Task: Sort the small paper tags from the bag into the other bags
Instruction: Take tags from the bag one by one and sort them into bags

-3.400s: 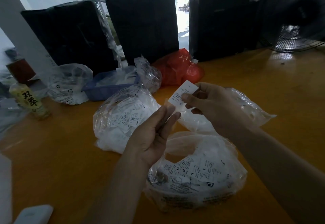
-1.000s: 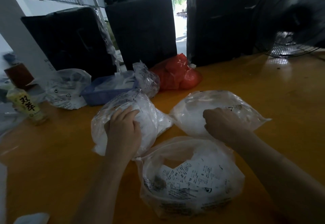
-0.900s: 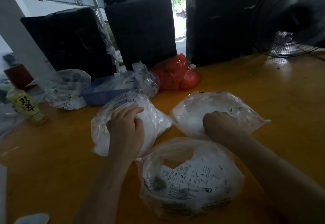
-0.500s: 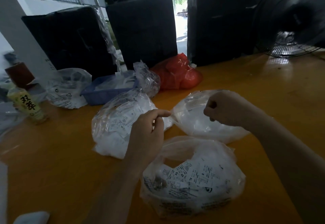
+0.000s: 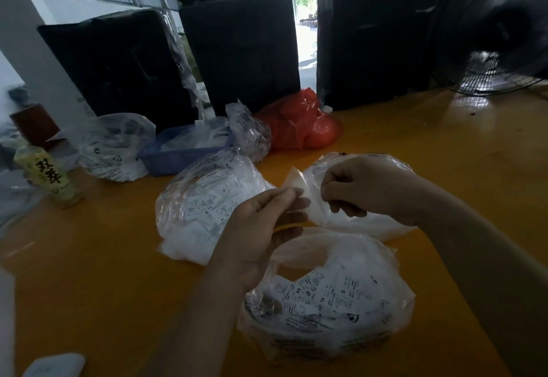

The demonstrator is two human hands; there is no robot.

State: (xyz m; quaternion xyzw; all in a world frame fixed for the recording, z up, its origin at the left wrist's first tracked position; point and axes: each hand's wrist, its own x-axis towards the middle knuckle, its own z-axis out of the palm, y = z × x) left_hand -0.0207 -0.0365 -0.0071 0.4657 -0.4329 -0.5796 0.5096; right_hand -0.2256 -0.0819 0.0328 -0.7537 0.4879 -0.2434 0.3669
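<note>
Three clear plastic bags of small white paper tags lie on the orange table. The nearest bag [image 5: 326, 305] gapes open toward me, showing tags printed with sizes. A second bag [image 5: 204, 204] sits to the left, and a third bag [image 5: 355, 222] lies to the right. My left hand [image 5: 261, 234] pinches the left corner of the right bag's mouth between thumb and fingertips. My right hand [image 5: 364, 190] pinches the same bag's edge a little to the right, fingers curled. Both hands hover above the near bag.
Behind stand a blue tray [image 5: 181, 151], a crumpled clear bag [image 5: 249, 136], a red bag [image 5: 299, 124] and another clear bag [image 5: 115, 145]. A drink bottle [image 5: 47, 175] is at the left. Black wrapped bundles [image 5: 243, 47] line the back; a fan [image 5: 498, 38] is at the right.
Earlier my right hand held one tag; then both hands pressed on the left and right bags. Since then they have lifted and come together, pinching the right bag's mouth.
</note>
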